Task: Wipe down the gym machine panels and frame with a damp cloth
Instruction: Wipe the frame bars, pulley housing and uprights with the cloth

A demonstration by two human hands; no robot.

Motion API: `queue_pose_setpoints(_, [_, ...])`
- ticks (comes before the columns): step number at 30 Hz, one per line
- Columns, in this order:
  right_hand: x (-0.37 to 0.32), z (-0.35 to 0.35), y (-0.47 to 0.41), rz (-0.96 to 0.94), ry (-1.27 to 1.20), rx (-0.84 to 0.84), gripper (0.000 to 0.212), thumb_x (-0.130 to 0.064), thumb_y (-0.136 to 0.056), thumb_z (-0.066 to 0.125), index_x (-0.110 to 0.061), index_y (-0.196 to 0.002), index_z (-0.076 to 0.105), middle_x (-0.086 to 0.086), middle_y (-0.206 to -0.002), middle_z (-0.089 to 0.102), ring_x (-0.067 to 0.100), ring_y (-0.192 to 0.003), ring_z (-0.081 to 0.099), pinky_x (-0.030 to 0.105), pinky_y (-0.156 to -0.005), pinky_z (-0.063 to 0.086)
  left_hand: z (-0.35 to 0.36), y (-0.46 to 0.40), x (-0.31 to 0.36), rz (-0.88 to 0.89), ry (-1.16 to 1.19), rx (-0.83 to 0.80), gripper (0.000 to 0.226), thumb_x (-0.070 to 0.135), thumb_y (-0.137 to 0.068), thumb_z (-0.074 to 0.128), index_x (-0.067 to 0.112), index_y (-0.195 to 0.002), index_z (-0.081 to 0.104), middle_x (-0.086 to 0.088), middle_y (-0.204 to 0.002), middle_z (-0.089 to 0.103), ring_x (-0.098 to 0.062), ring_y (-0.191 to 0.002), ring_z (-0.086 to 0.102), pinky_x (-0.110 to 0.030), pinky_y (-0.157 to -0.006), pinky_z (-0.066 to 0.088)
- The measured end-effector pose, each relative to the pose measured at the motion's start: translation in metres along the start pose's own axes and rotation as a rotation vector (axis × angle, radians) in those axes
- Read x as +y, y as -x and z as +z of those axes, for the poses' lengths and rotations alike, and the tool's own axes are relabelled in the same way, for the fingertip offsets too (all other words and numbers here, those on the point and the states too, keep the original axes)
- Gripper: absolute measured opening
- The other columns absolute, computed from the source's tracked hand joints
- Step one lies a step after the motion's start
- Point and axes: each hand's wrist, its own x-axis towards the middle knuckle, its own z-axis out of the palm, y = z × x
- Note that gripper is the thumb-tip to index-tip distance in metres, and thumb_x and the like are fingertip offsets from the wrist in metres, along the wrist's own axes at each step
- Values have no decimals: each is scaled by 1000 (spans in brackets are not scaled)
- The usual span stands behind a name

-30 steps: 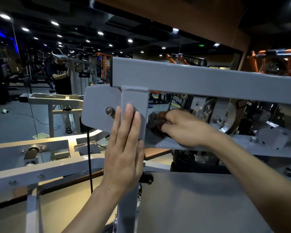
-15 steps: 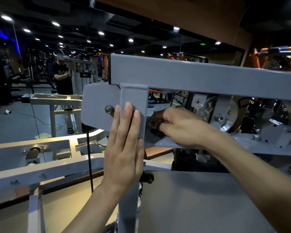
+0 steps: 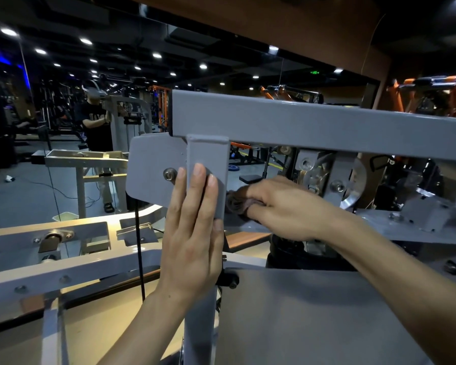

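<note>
Two hands work on a grey gym machine, and going from the left the first thing met is a lower grey frame arm [image 3: 71, 270] that runs across the bottom-left, with a bolted bracket on its top face and open floor visible beyond it. A thin black cable [image 3: 140, 248] hangs straight down just left of the upright post [image 3: 208, 159], passing in front of that arm. Behind the post sits a rounded grey panel [image 3: 150, 175] with a bolt [image 3: 169, 174] near its right edge. The left hand [image 3: 192, 233] lies flat against the face of the post, fingers straight and together, holding nothing; the index fingertip ends just beside the bolt and the thumb lies along the post's right edge. Above, the horizontal beam [image 3: 313, 127] meets the post at a square corner and runs off to the right edge of view, its left end capped in black. To the right of the post, in the gap under the beam, the right hand [image 3: 287, 206] has its fingers curled round a bunched brownish cloth [image 3: 236, 201], which is pressed close to the right side of the post, above a lower grey rail [image 3: 248, 225]. That gap is tight: the knuckles sit below the beam and in front of a cluster of metal cams and bolts [image 3: 324, 177]. Below the right forearm a broad flat grey plate [image 3: 313, 317] fills the lower right.
</note>
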Motion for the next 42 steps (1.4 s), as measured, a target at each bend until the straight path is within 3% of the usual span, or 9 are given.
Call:
queue_pose_setpoints(4, [-1,-8,21,-91,2,-26,25,-15,-100,50,-17,-75,47,4,-62,51,22,-62,49,43,-59,40,0,0,0,4,-15,0,53,15,-108,35,4,-158,23,6,-174,2,-35,-160,10,-47,-129,15])
queue_pose_setpoints(10, [0,7,-2,15,16,31,26,-18,-97,48,-14,-71,45,11,-67,56,33,-65,55,52,-60,45,2,1,0,0,-11,4,56,12,-105,38,6,-159,23,7,-174,1,-35,-160,8,-49,-129,15])
queue_pose_setpoints(17, [-6,4,31,-68,-10,82,25,-14,-99,48,-13,-75,45,0,-58,46,19,-59,44,37,-56,32,3,1,1,-4,-20,14,55,14,-106,36,6,-159,23,6,-174,2,-35,-160,10,-48,-129,15])
queue_pose_setpoints(23, [-32,30,28,-26,220,173,32,-41,-101,34,-20,-78,43,-5,-79,46,19,-74,43,34,-68,29,2,1,1,-6,-19,12,54,15,-107,37,6,-159,24,5,-173,4,-37,-159,12,-48,-128,16])
queue_pose_setpoints(26, [-22,38,45,-41,194,201,33,-48,-105,22,-28,-92,45,-11,-93,50,14,-95,51,32,-89,41,3,0,2,-6,-17,23,54,16,-107,36,5,-158,24,6,-173,4,-37,-159,12,-48,-128,16])
queue_pose_setpoints(28, [-11,42,53,-21,247,212,45,-46,-108,19,-25,-115,58,-10,-115,61,13,-118,54,35,-114,37,3,0,2,-9,-20,27,52,18,-109,33,4,-158,25,7,-173,3,-36,-159,11,-48,-129,16])
queue_pose_setpoints(30, [-6,47,59,17,338,289,55,-42,-108,21,-17,-139,58,-2,-140,61,17,-137,50,37,-123,30,3,0,2,-11,-16,22,52,20,-110,31,5,-159,24,7,-174,2,-36,-160,10,-47,-129,15])
queue_pose_setpoints(36, [-32,72,37,48,461,393,51,-31,-101,33,-2,-132,63,17,-131,66,32,-128,60,44,-117,40,4,1,1,-6,-3,33,53,14,-106,37,4,-157,27,7,-173,4,-39,-158,15,-46,-129,16])
queue_pose_setpoints(42, [-4,65,57,22,492,422,43,-30,-102,38,-11,-132,63,7,-132,67,24,-127,61,37,-115,40,3,1,2,-12,16,33,51,16,-108,33,5,-157,25,7,-172,7,-38,-159,14,-47,-128,16])
